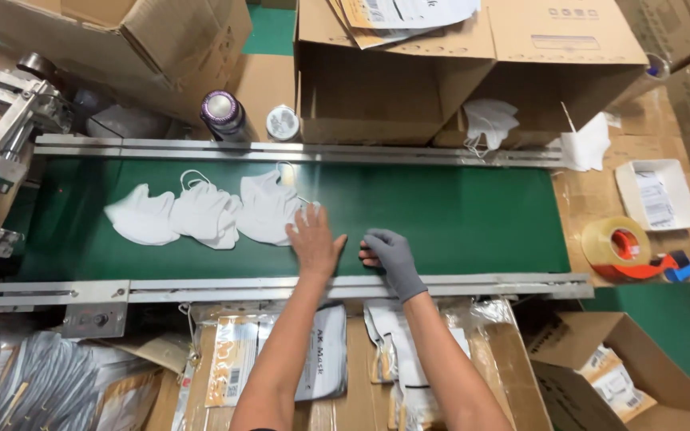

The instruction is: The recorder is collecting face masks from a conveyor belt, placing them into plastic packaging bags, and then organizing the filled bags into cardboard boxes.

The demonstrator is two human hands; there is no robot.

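Three white face masks lie in a row on the green conveyor belt (457, 215): a left mask (144, 217), a middle mask (205, 214) and a right mask (267, 209). My bare left hand (314, 242) lies flat on the belt with fingers spread, its fingertips touching the right mask's edge. My right hand (390, 257), in a grey glove, rests on the belt just to the right of the left hand, near the front rail, holding nothing.
Metal rails (361, 286) edge the belt. Behind it stand open cardboard boxes (377, 96), a dark bottle (224, 114), a small round container (283, 122) and loose masks (489, 120). A tape dispenser (626, 249) and a label tray (656, 195) sit right. Packaging pouches (237, 359) lie in front.
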